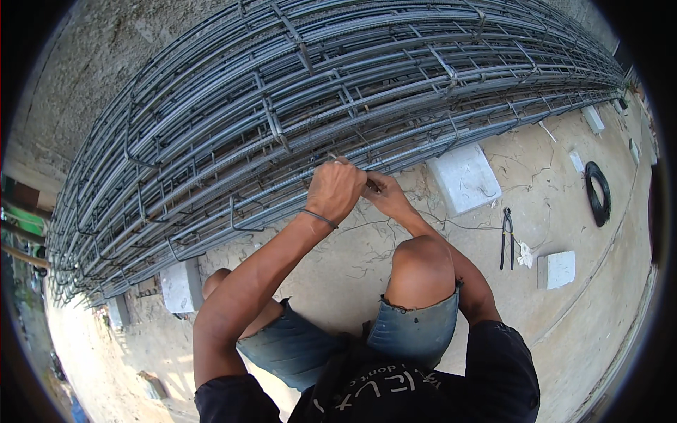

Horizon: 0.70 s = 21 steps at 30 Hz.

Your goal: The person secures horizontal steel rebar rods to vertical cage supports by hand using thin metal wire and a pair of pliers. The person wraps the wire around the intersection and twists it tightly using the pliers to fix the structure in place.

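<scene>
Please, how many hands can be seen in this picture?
2. The left hand is curled at the near side of the steel bars; the right hand is close beside it, to its right. Some fingers are hidden.

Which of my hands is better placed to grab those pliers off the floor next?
Probably the right hand: the pliers lie on the floor to your right, closer to it than to the left hand, which would have to cross over.

Left hand (334, 189): closed, back upward
Right hand (389, 200): just beside left, partly hidden
Forearms (264, 266): extended forward, converging
Knees (423, 268): bent, apart
</scene>
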Each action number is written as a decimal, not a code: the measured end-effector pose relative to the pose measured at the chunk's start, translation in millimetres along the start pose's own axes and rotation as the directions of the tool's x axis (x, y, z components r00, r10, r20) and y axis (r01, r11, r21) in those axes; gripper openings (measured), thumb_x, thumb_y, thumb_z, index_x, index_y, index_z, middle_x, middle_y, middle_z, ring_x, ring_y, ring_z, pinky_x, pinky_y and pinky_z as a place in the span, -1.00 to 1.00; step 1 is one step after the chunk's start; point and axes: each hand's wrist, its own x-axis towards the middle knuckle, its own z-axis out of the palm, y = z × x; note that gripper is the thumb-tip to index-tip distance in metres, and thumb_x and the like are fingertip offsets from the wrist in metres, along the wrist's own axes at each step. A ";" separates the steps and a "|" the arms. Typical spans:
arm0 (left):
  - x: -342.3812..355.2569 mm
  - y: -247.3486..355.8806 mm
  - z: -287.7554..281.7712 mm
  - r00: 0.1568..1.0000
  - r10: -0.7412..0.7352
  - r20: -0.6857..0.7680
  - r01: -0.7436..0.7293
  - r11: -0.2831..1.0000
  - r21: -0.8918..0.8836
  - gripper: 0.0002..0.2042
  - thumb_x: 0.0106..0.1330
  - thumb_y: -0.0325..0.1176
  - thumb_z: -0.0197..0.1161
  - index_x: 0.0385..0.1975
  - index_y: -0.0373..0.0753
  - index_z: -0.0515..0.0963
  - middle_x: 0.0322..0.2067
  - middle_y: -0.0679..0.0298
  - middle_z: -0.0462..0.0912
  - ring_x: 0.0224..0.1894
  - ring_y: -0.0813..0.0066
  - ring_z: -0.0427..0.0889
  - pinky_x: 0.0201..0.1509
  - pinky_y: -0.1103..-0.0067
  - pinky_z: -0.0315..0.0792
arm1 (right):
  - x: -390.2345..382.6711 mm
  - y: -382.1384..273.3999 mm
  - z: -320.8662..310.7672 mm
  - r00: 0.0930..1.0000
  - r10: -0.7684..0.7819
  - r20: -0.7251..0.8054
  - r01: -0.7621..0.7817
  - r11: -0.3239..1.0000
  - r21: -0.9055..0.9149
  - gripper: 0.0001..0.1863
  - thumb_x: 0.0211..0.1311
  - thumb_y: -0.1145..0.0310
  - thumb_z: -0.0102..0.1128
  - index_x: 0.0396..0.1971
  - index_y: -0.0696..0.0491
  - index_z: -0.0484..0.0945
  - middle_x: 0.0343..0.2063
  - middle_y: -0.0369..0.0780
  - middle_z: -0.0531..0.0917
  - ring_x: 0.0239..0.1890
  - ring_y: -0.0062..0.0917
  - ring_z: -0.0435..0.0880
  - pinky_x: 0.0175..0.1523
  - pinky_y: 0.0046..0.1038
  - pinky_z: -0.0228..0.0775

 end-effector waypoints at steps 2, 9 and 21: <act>-1.2 -1.4 -1.7 1.000 -0.016 -0.022 0.014 0.995 -0.095 -0.88 0.05 -0.48 0.12 -0.58 -0.35 0.59 -0.55 -0.04 0.58 -0.47 0.15 0.66 -0.50 0.41 0.52 | -1.2 -2.5 5.5 0.991 -0.102 -0.088 0.097 0.993 -0.066 -0.71 0.26 0.24 0.16 -0.21 0.17 0.58 -0.57 -0.31 0.58 -0.53 -0.67 0.42 -0.39 -0.50 0.30; -23.4 1.8 18.1 0.985 -0.121 -0.122 0.127 0.991 0.042 -0.74 0.06 -0.50 0.13 -0.23 -0.42 0.52 -0.29 -0.02 0.56 -0.44 0.16 0.65 -0.44 0.44 0.55 | -10.9 -3.6 -8.7 0.975 -0.028 -0.221 0.007 0.996 -0.092 -0.81 0.30 0.35 0.08 -0.29 0.16 0.57 -0.63 -0.33 0.54 -0.60 -0.67 0.42 -0.47 -0.55 0.26; -0.5 -1.8 19.8 0.948 -0.107 -0.299 0.037 0.973 -0.230 -0.63 0.09 -0.59 0.05 -0.05 -0.46 0.43 -0.06 -0.06 0.47 0.00 0.02 0.47 -0.05 0.34 0.49 | -23.4 8.0 3.9 0.923 0.306 -0.234 -0.107 0.787 0.608 -0.86 0.34 0.41 0.00 -0.27 0.12 0.53 -0.68 -0.34 0.42 -0.72 -0.71 0.32 -0.68 -0.58 0.10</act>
